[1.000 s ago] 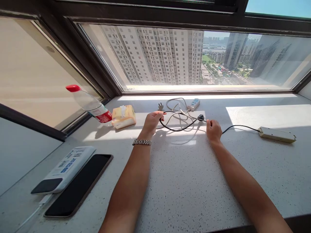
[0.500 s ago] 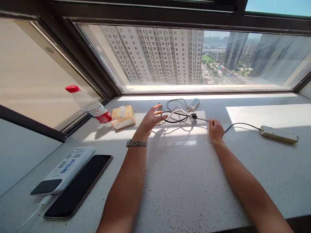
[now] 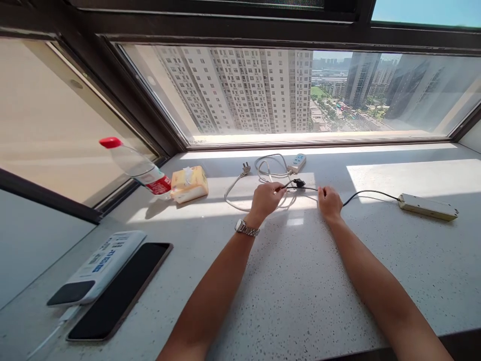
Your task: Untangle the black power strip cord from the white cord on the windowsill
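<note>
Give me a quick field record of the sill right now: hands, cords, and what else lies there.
left hand: closed on the thin black cord, near its black plug
right hand: pinching the same cord further along
black cord end: runs to the long cream power strip
white cord: loose loops behind the hands, joined to the small white power strip
far left: clear plastic bottle with red cap, yellow tissue pack
near left: white power bank on a black phone
surface: speckled white stone sill

Left hand point(image 3: 266, 198) and right hand point(image 3: 329, 203) — both curled shut, arms outstretched
</note>
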Action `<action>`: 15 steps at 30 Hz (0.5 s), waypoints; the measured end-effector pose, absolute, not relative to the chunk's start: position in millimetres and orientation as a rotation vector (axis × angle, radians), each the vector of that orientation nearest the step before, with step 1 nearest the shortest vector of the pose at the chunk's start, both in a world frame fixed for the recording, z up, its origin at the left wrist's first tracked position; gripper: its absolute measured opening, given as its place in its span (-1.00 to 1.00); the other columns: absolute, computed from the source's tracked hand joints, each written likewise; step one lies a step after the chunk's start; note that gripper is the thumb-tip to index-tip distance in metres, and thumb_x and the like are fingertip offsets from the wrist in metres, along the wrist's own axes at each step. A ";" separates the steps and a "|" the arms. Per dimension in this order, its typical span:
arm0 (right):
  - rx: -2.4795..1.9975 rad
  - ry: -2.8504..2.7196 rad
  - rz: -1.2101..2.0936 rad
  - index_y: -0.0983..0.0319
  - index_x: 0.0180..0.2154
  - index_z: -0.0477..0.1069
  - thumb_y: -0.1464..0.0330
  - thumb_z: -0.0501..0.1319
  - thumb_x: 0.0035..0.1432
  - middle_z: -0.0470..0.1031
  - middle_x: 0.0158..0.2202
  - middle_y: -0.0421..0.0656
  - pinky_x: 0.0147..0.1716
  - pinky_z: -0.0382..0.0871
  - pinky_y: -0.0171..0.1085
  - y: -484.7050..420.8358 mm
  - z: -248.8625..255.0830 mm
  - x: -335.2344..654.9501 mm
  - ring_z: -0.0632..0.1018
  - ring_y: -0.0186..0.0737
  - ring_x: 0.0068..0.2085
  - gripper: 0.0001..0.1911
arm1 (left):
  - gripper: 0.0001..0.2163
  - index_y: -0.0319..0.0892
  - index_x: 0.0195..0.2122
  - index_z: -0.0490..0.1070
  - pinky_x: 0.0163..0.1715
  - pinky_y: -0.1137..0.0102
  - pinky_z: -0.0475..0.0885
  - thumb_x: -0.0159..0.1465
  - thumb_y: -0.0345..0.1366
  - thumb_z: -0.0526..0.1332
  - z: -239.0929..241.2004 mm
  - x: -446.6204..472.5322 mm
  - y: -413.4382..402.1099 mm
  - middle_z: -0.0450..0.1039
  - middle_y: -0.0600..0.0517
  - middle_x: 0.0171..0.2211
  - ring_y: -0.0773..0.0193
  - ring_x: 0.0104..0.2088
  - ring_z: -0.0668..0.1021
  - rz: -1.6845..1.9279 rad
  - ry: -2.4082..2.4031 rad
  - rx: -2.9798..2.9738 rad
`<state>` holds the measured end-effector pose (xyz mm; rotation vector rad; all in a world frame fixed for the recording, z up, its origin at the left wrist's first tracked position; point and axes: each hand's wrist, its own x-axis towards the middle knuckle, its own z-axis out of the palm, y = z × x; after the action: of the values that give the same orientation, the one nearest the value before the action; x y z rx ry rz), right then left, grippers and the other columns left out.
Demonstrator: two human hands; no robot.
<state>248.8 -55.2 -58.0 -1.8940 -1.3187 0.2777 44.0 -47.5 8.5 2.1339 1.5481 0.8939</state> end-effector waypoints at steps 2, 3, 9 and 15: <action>-1.868 -1.298 0.291 0.23 -0.52 0.24 0.21 0.06 0.30 0.33 -0.46 -0.20 -0.46 -0.07 -0.31 -54.5 -58.9 249.3 0.23 -0.33 -0.46 -0.63 | -0.87 -0.20 -0.41 0.55 -0.50 0.41 0.29 0.16 -0.26 0.27 15.2 21.2 -36.9 0.50 0.00 -0.51 0.26 -0.48 0.49 1.241 1.383 1.827; -1.854 -1.280 0.294 0.23 -0.52 0.23 0.21 0.06 0.30 0.32 -0.47 -0.20 -0.46 -0.07 -0.30 -54.2 -59.5 249.6 0.23 -0.33 -0.47 -0.63 | -0.89 -0.20 -0.41 0.54 -0.56 0.43 0.26 0.12 -0.27 0.30 18.8 9.1 -32.3 0.47 0.02 -0.53 0.31 -0.54 0.44 1.379 1.322 1.657; -1.734 -1.108 0.298 0.20 -0.54 0.18 0.17 0.06 0.27 0.28 -0.50 -0.22 -0.48 -0.03 -0.30 -51.0 -63.7 251.8 0.21 -0.32 -0.49 -0.62 | -0.92 -0.13 -0.38 0.36 -0.76 0.49 0.12 0.21 -0.27 0.22 30.2 -46.2 -21.8 0.30 0.15 -0.59 0.49 -0.76 0.20 1.630 1.282 1.137; -1.536 -0.817 0.290 0.15 -0.49 0.11 -0.02 -0.12 0.29 0.18 -0.57 -0.26 -0.48 0.14 -0.28 -41.6 -67.2 259.8 0.25 -0.29 -0.51 -0.54 | -0.86 -0.19 -0.41 0.26 -0.61 0.48 0.45 0.16 -0.35 0.25 9.6 -41.3 -19.4 0.42 0.06 -0.50 0.40 -0.64 0.50 1.349 1.299 0.978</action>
<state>259.8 -41.6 -67.2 -1.5364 -0.8169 0.2898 -41.3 -19.4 9.6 0.9781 1.2987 1.3489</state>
